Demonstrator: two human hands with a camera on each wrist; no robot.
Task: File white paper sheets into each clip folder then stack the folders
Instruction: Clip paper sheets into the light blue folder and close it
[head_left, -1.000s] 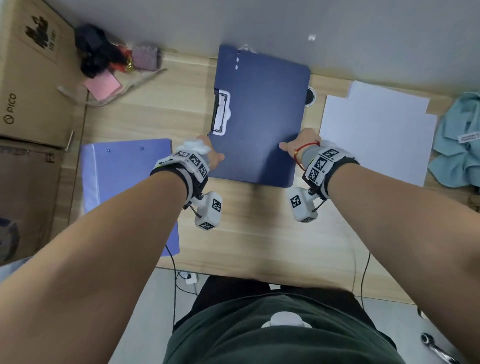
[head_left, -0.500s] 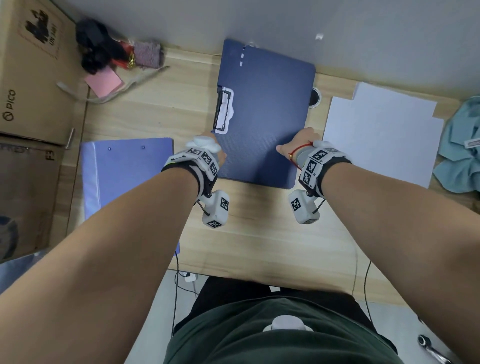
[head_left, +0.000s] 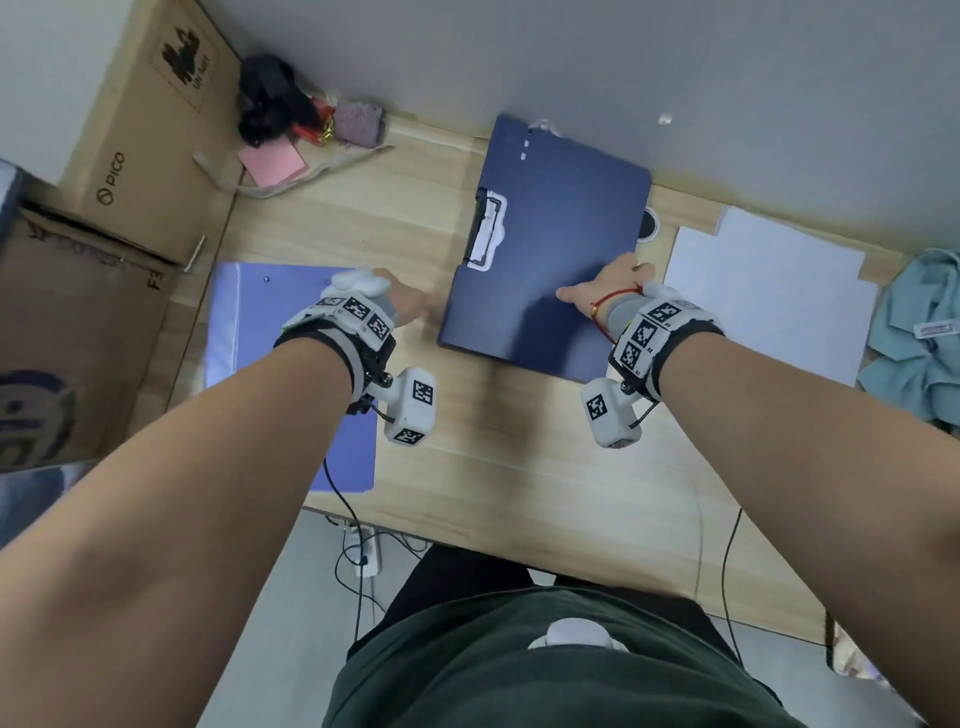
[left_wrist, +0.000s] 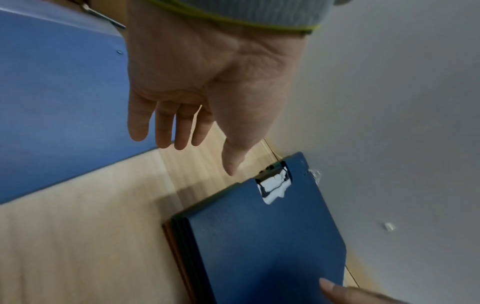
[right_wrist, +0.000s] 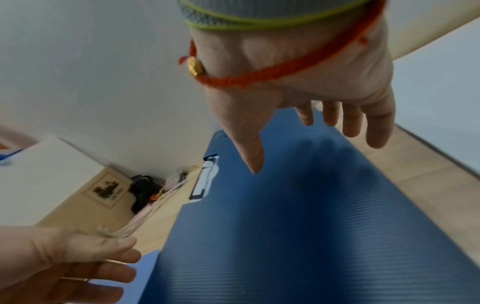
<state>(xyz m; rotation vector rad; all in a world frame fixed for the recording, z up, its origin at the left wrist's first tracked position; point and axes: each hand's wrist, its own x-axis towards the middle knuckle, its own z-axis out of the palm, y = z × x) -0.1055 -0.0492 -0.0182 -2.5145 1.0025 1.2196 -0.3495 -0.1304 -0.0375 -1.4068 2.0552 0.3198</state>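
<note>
A dark blue clip folder lies closed at the back middle of the wooden table, white paper showing under its clip. In the left wrist view it tops a stack of folders. A light blue folder lies closed at the near left. Loose white sheets lie at the right. My left hand hovers between the two folders, fingers straight, holding nothing. My right hand is spread over the dark folder's near right part, fingers straight.
Cardboard boxes stand along the left edge. A pink note pad and dark clutter sit in the back left corner. A teal cloth lies at the far right. The wall runs right behind the dark folder.
My left hand has let go of the dark folder's near left corner and drawn away to the left. My right hand has moved from the folder's edge onto its cover.
</note>
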